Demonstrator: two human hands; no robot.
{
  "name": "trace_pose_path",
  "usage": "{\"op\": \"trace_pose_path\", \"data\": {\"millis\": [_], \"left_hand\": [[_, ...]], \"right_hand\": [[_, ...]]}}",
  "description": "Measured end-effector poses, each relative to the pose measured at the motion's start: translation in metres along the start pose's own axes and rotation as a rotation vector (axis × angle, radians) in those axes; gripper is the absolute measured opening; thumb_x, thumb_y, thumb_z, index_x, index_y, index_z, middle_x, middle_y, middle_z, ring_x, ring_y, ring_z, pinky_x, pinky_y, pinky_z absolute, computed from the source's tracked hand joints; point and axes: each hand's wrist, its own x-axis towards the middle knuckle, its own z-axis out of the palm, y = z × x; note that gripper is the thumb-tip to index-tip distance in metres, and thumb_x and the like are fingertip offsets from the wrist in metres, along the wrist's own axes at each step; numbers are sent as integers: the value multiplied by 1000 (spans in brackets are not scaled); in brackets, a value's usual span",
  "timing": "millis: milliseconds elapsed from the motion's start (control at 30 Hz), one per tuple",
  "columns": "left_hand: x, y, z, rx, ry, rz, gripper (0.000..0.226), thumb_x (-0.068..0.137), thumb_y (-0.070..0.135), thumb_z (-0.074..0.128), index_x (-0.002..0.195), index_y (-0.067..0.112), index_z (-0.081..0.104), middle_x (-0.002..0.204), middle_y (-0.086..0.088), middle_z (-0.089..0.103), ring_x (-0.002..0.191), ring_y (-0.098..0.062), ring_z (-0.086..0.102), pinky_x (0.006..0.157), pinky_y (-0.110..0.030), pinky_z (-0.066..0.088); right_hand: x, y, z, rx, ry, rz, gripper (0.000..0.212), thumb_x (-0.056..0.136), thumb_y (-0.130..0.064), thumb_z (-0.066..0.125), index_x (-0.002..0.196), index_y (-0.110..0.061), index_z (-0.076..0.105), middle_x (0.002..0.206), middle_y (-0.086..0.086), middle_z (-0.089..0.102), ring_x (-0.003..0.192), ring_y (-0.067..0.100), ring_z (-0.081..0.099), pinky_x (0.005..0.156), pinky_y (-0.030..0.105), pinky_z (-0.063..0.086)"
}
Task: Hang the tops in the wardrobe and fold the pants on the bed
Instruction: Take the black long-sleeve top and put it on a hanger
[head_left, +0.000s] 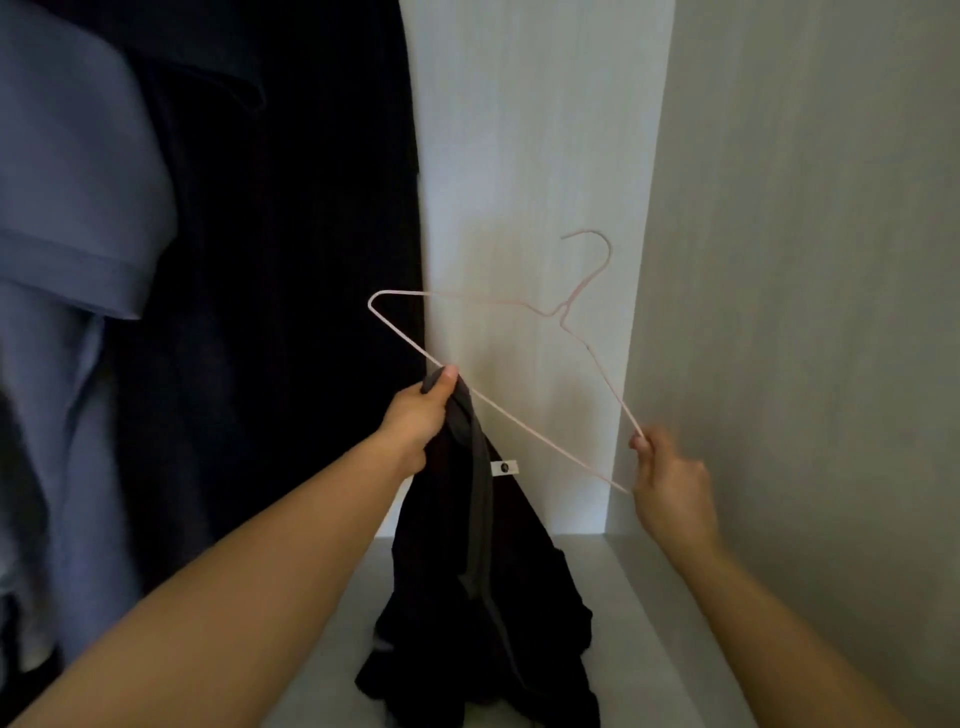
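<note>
Head view, only one available.

- Left hand (421, 415) was curled tight round the neck edge of the dark top (467, 597), thumb on top of the fabric.
- The lower bar of the pink wire hanger (562, 313) crossed right at that thumb. Could not tell whether the wire was inside the grip or just touching it.
- Right hand (670, 478) pinched the hanger's right corner between thumb and fingertips, other fingers loosely curled. It was a bit motion-blurred.
- Hanger was tilted: free corner up and left, held corner down and right, hook pointing up in front of the wardrobe back panel (519, 156). Hook was not on any rail in view.
- Top was not on the hanger. It hung straight down from the left hand, its lower part bunched on the wardrobe floor (639, 623). A grey band ran down its front, and a small white label (505, 467) showed just below the hand.
- Wardrobe side wall (805, 260) was just right of the right hand.
- Left part of the wardrobe held a hanging blue shirt (67, 208), sleeve hem visible, and beside it a dark hanging garment (285, 260). Both were well apart from the hanger's hook.
- Both forearms were bare and reached in from the bottom of the frame.
- No pants or bed in view.
</note>
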Motion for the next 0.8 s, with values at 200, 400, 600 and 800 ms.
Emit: {"op": "trace_pose_path", "data": {"millis": [200,400,600,800], "left_hand": [[-22,-25,-5,-6,41,47,18,93,33,58,87,17,63,85,-6,67,88,-26,65,81,-33,52],[-52,-57,-9,547,-102,164,31,93,36,58,91,6,67,88,-9,67,83,-21,63,73,-27,46],[-53,-70,-23,625,52,155,28,92,40,56,101,14,56,95,-2,56,91,-18,53,77,-28,39],[-46,-59,-43,97,80,-97,8,91,19,58,87,19,65,91,-8,67,88,-25,63,79,-32,50]], "right_hand": [[-43,40,23,215,-172,99,23,97,-13,47,75,-20,54,55,-1,47,57,26,46,51,31,32],[-35,2,28,782,-382,427,17,96,-27,50,90,-18,61,68,0,57,53,13,39,52,23,35],[-33,-10,41,861,-318,571,29,99,-29,44,79,-20,64,62,-2,42,44,6,31,37,16,26],[-39,-4,39,834,-158,576,28,97,-28,46,81,-19,66,61,-3,42,52,10,34,50,22,26]]}}
